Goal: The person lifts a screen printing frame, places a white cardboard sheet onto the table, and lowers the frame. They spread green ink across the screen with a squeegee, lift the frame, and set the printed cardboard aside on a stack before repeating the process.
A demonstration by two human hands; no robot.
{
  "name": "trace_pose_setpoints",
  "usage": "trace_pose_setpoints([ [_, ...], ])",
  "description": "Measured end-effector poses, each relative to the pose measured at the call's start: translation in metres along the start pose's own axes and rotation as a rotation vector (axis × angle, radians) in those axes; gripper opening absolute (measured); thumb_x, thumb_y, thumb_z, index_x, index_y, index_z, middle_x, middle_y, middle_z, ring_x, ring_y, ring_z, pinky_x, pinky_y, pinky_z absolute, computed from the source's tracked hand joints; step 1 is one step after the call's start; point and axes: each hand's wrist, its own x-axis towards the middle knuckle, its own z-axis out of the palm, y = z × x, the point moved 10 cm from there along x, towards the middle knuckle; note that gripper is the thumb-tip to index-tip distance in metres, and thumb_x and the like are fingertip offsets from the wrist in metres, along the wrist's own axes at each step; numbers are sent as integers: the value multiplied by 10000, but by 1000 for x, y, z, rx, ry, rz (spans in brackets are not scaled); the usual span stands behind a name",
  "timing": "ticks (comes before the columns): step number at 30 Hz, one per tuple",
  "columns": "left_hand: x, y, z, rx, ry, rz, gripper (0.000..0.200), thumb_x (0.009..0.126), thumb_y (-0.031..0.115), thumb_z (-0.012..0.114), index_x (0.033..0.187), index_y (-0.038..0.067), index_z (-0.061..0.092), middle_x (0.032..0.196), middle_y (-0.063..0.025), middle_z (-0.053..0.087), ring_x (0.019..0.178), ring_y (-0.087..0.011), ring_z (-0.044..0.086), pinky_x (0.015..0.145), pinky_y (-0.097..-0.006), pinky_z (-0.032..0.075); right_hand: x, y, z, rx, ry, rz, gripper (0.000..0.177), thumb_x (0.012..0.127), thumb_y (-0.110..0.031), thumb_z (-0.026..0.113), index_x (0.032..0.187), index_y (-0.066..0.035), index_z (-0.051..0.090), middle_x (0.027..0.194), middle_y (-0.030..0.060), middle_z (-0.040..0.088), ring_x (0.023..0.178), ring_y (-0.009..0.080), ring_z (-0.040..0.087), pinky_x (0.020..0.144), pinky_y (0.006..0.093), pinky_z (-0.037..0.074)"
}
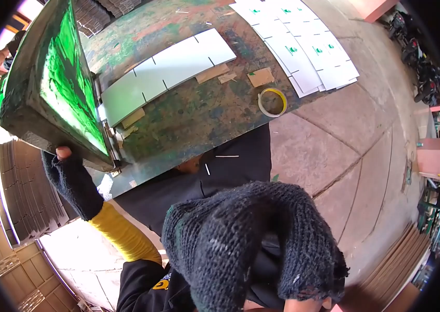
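My right gloved hand [230,229] is before the table [199,125], its grip I cannot tell, while my left gloved hand [71,182] pinches the screen-printing frame [35,130], tilted up at the table's left end, best held steadily, well clear of the white card [178,60].

R hand [261,234]: fingers part cut, btm edge | L hand [71,182]: fingers part hid bhd frame [32,122], top cut

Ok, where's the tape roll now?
In the head view, the tape roll sits right of centre on the table, by its near edge, beside a brown scrap and printed sheets.
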Motion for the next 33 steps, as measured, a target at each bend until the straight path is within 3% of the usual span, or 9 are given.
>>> trace_pose_setpoints([
  [7, 2, -9, -16, 16, 30, -25, 703, 970, 526, 708, 1398, -13, 565, 1180, -42, 637, 1008, -144, 574, 874, -291, 476, 60, 52, -48, -160, 71, 39, 330, 849, -131, 813, 1076, 67, 679, 1003, 181, 697, 883, 277, 680, 814, 354, 545],
  [8, 3, -9, -17, -2, 41, -23, 686, 976, 525, 699, 1383, -12, 573, 1172, -41, 634, 998, -141, 571, 863, -287, 476, 37, -11, -6, -182, 82, 45, 330, 848, -124, 814, 1080, 66, 677, 1003, 178, 696, 883, 276, 679, 814, 354, 544],
  [18, -2, -6, -45, 279, 108, 56, 444, 1008, 374, 681, 1280, 30, 611, 1081, -31, 610, 946, -120, 562, 817, -267, 478, 71, 83, -79, -406, 139, 108, 348, 837, -51, 826, 1119, 58, 654, 1005, 144, 691, 887, 262, 673, 817, 356, 538],
  [21, 4, -16, -43, -80, 129, -67, 381, 998, 300, 682, 1274, 45, 620, 1061, -33, 625, 928, -120, 580, 803, -273, 497, 54, 77, -106, -429, 80, 98, 359, 833, -29, 830, 1131, 56, 648, 1006, 134, 689, 888, 258, 671, 818, 356, 536],
  [23, -2, -16, -38, -248, 140, -85, 345, 990, 231, 686, 1278, 52, 622, 1033, -15, 640, 898, -119, 606, 792, -275, 516, 76, 86, -71, -427, 15, 70, 368, 831, -14, 832, 1139, 54, 643, 1006, 127, 688, 888, 256, 670, 818, 357, 535],
  [25, -3, -6, -25, -245, 87, -83, 351, 989, 169, 672, 1310, 40, 614, 1066, -25, 672, 941, -125, 643, 810, -277, 530, 53, 142, -124, -888, 295, -92, 429, 779, -100, 889, 1117, 32, 661, 1085, 173, 689, 994, 289, 665, 889, 375, 532],
  [28, -7, 10, -15, -212, 125, -60, 404, 974, 154, 700, 1342, 10, 617, 1130, -62, 706, 987, -150, 683, 847, -287, 556, 12, 206, -172, -1250, 295, -30, 390, 794, -99, 870, 1141, -16, 711, 1243, 194, 689, 1158, 362, 662, 990, 428, 536],
  [32, 2, 46, 8, -196, -34, -16, 396, 971, 228, 743, 1304, 34, 653, 1078, -21, 689, 978, -119, 655, 849, -262, 545, -5, 245, -137, -1068, 132, -121, 329, 824, -107, 837, 1121, -38, 715, 1224, 186, 702, 1140, 355, 669, 975, 433, 540],
  [33, 3, 41, 12, -244, -54, -132, 392, 942, 197, 775, 1273, 19, 661, 1051, -12, 668, 928, -109, 633, 804, -265, 530, -8, 244, -118, -1014, 104, -145, 306, 833, -125, 829, 1105, -43, 715, 1220, 188, 704, 1132, 348, 671, 974, 438, 536],
])
